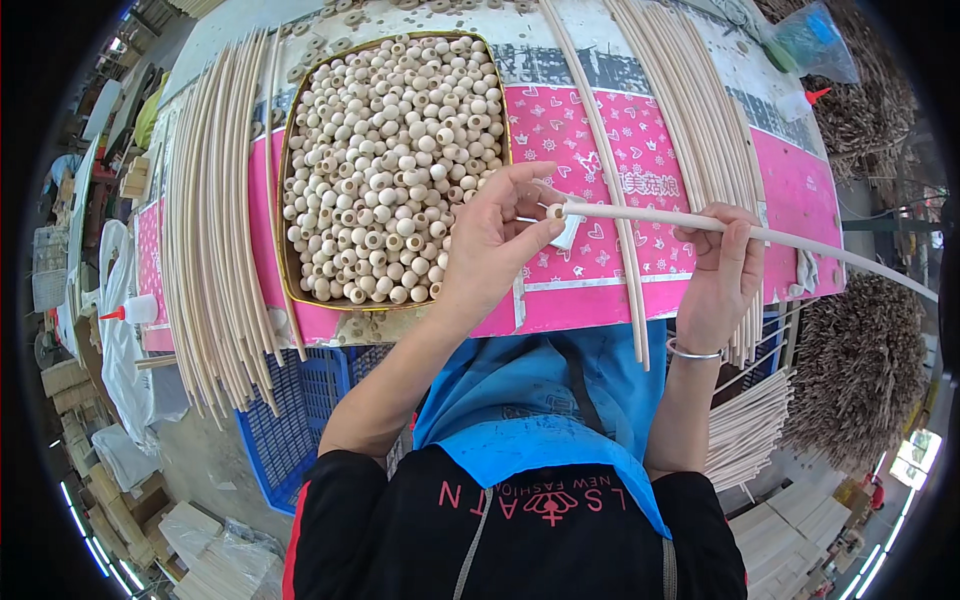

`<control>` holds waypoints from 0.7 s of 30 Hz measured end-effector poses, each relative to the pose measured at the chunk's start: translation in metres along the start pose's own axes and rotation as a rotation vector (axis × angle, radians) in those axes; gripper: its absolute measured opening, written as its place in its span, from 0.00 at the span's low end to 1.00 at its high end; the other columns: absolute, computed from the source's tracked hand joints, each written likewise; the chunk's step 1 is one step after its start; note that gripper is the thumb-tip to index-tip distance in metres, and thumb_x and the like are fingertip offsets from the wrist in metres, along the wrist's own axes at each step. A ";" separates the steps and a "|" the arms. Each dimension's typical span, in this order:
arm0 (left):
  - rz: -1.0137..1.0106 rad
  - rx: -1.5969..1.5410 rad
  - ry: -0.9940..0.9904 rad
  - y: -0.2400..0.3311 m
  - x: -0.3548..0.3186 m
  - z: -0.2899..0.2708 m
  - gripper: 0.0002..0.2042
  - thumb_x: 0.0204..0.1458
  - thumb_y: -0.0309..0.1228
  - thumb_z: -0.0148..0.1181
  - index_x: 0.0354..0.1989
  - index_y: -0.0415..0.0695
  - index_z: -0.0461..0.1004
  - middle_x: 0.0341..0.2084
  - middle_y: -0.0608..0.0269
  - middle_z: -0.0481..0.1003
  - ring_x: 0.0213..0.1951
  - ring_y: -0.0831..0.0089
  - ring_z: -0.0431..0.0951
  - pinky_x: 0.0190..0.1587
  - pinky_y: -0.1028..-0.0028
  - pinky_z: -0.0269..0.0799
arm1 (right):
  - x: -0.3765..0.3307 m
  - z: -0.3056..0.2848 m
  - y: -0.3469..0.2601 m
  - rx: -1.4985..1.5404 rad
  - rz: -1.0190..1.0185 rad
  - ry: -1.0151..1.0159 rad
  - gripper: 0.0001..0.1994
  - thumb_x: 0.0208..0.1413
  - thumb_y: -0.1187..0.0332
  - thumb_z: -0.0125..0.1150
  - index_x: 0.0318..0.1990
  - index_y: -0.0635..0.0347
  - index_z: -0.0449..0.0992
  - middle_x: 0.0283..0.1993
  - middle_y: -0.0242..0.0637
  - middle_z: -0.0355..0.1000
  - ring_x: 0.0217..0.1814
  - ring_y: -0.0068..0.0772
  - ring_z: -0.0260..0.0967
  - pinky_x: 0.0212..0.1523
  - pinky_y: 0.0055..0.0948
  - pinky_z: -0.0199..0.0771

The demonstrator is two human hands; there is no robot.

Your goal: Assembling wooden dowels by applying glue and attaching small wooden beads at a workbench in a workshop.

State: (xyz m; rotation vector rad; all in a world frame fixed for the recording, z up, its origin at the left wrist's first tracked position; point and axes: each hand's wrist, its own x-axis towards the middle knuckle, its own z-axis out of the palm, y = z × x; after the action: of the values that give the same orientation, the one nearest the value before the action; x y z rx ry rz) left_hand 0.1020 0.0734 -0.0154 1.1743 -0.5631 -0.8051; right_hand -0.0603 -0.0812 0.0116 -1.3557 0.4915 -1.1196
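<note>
My right hand (722,262) is closed round a long pale wooden rod (640,214), held level above the table and running out to the right. At the rod's left end sits a small round wooden bead (556,211). My left hand (500,235) is around that end, thumb below and index finger above, spread apart; whether a finger touches the bead is hard to tell. Just under the rod's end lies a small whitish object (568,235), partly covered. Left of my left hand, a shallow box (282,215) is full of pale drilled wooden beads (395,170).
Bundles of rods lie on the pink-covered table (550,300) at left (215,220) and right (690,100), some overhanging its front edge. Glue bottles with red tips stand at left (140,309) and far right (797,104). A blue crate (285,430) is below.
</note>
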 end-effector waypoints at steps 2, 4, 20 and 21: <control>-0.045 -0.002 -0.032 0.001 -0.001 0.000 0.23 0.56 0.21 0.62 0.62 0.40 0.66 0.44 0.62 0.77 0.46 0.78 0.77 0.49 0.78 0.74 | -0.001 -0.001 0.002 0.005 0.005 0.011 0.14 0.72 0.64 0.46 0.44 0.66 0.73 0.40 0.41 0.74 0.36 0.31 0.76 0.40 0.31 0.80; -0.053 0.007 -0.028 0.001 -0.003 -0.002 0.23 0.57 0.21 0.62 0.61 0.40 0.67 0.43 0.62 0.77 0.45 0.78 0.77 0.48 0.78 0.74 | -0.001 -0.003 0.003 0.005 0.011 -0.015 0.13 0.72 0.64 0.46 0.44 0.66 0.72 0.40 0.41 0.73 0.36 0.31 0.76 0.40 0.32 0.81; 0.329 0.667 -0.092 0.002 -0.009 -0.002 0.12 0.56 0.18 0.60 0.48 0.37 0.74 0.34 0.60 0.76 0.36 0.75 0.80 0.41 0.74 0.78 | -0.004 -0.008 -0.010 -0.139 -0.031 -0.095 0.13 0.71 0.64 0.47 0.43 0.65 0.73 0.38 0.40 0.73 0.37 0.30 0.75 0.41 0.29 0.79; 0.328 0.666 -0.092 0.006 -0.008 -0.003 0.12 0.56 0.18 0.60 0.48 0.37 0.74 0.34 0.60 0.76 0.36 0.75 0.80 0.41 0.74 0.78 | -0.004 -0.011 -0.011 -0.150 -0.040 -0.114 0.13 0.71 0.64 0.47 0.43 0.65 0.73 0.38 0.40 0.73 0.37 0.29 0.75 0.42 0.29 0.79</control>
State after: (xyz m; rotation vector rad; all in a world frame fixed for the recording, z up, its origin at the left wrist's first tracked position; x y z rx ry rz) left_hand 0.1008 0.0819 -0.0106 1.5945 -1.1229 -0.3910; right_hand -0.0744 -0.0819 0.0183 -1.5569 0.4749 -1.0477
